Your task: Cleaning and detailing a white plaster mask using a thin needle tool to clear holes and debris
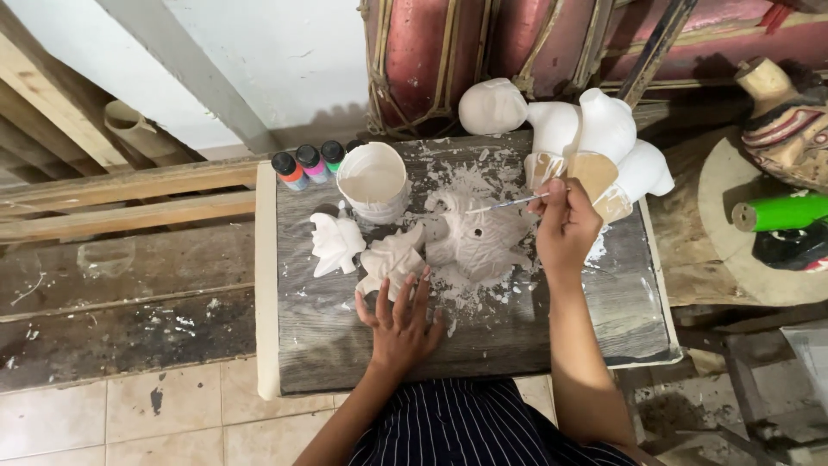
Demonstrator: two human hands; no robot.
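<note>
My right hand [565, 226] grips a thin paintbrush [504, 204] whose tip points left over a white carved mask [476, 240] lying on the dark wooden board [526, 332]. My left hand [398, 321] rests flat on the board with fingers spread, its fingertips touching a smaller white carved piece [390, 261]. Another small white carved figure [335, 244] stands just to the left. A white cup of white paint [373, 181] sits behind these pieces. White paint splatter covers the board around the mask.
Three small paint bottles [308, 164] with black caps stand left of the cup. Several white unpainted figures [595, 134] crowd the board's back right. A green tube [780, 212] and a painted mask [789, 129] lie on a round stand at right. Wooden beams lie left.
</note>
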